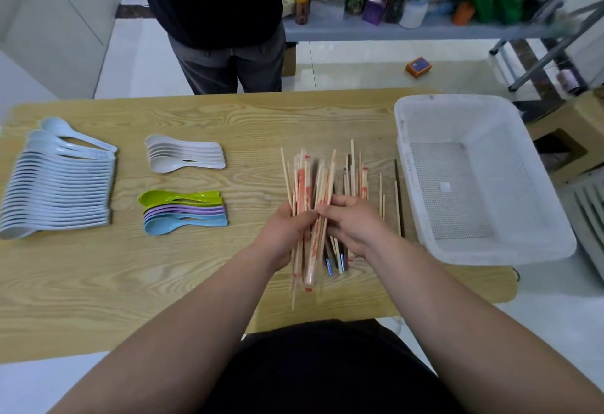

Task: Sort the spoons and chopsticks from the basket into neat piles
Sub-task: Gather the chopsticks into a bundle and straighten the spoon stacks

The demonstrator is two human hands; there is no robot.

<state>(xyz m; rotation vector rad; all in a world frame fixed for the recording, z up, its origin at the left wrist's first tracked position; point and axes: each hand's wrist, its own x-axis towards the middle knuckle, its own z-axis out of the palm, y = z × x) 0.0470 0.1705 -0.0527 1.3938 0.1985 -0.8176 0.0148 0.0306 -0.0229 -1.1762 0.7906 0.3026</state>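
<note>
on the table [196, 283] the chopsticks [307, 181] lie at centre, the basket [490, 252] at 3 o'clock. toward 9 o'clock sit the far spoon stack [186, 153] and near spoon stack [184, 211], with the long spoon row [58, 191] further out. a person [225, 21] stands behind at 11 o'clock.

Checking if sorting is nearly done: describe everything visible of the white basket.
The white basket is a rectangular plastic tub with a thick rim and perforated floor and walls. It sits upright, apparently overhanging the right end of the wooden table. It looks empty but for a pale patch on its floor. A dark chopstick lies beside its left wall.
</note>
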